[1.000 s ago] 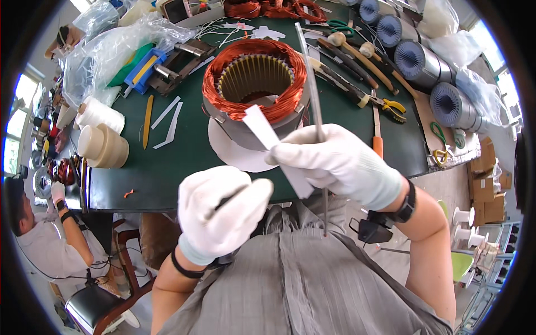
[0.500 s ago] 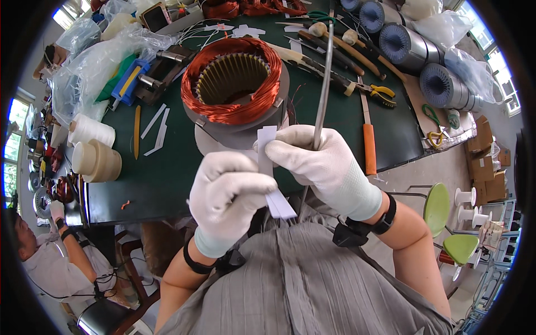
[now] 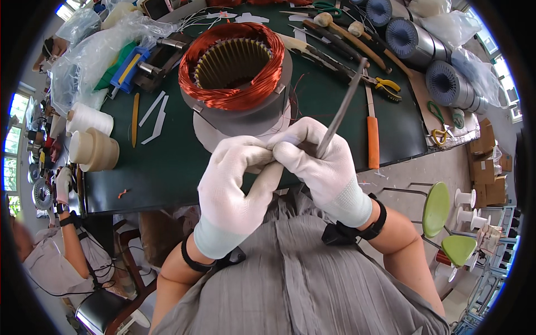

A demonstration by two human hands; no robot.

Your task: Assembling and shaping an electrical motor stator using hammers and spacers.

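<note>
Both my hands wear white knitted gloves and meet in front of my chest. My left hand (image 3: 237,187) is closed in a pinch, fingertips against those of my right hand. Wrapped round a thin grey metal rod (image 3: 345,109) is my right hand (image 3: 324,167); the rod slants up and to the right. Between the fingertips a bit of folded white paper strip (image 3: 287,139) shows, and the gloves hide most of it. Just beyond the hands stands a motor stator (image 3: 240,118) with a ring of red copper windings (image 3: 237,100) on top.
Left on the green table (image 3: 167,190) are white thread spools (image 3: 89,124), a yellow stick (image 3: 135,120) and cut paper strips (image 3: 153,120). To the right lie an orange-handled tool (image 3: 373,142), yellow pliers (image 3: 388,89), mallets (image 3: 346,39) and metal cores (image 3: 446,84). A co-worker (image 3: 61,254) sits at left.
My hands have come together and the paper strip, plainly visible before, is now mostly covered. The rod has tipped to the right. My left hand has turned with its fingers upward.
</note>
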